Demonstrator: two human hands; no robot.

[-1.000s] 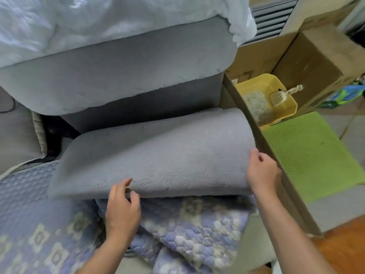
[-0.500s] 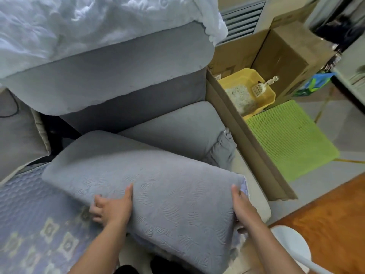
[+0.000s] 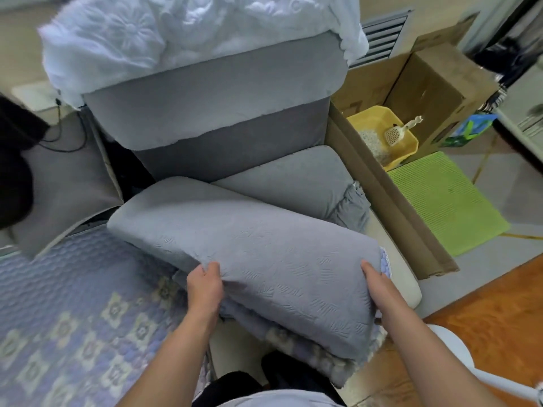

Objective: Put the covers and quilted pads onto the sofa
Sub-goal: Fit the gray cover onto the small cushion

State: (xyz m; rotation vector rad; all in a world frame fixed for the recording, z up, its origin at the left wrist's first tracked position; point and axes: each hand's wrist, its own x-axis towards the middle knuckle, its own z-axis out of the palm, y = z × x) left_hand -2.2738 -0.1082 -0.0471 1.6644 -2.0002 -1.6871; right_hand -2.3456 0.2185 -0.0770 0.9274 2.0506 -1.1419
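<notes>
A folded grey quilted pad [image 3: 264, 248] lies across the sofa's seat, its near end hanging over the front edge. My left hand [image 3: 205, 286] grips the pad's lower left edge, fingers curled into the fabric. My right hand [image 3: 379, 286] holds the pad's right end, fingers tucked under it. A blue flowered quilted pad [image 3: 73, 312] covers the seat to the left, and more of it shows beneath the grey pad. The grey sofa back [image 3: 211, 92] carries a white cover [image 3: 182, 27] on top. A grey armrest [image 3: 296, 177] with a bunched grey cover lies behind the pad.
A grey cushion [image 3: 67, 177] leans at the left. Cardboard boxes [image 3: 435, 83] and a cardboard panel [image 3: 390, 207] stand right of the sofa, with a yellow litter tray [image 3: 408, 142] and scoop, and a green mat [image 3: 446, 201]. Wooden floor [image 3: 493, 312] and a white stool [image 3: 458, 351] sit at lower right.
Both hands have drawn the grey pad toward me and down over the seat's front edge, uncovering the armrest behind it. My left hand has gone from resting on the pad to gripping its edge.
</notes>
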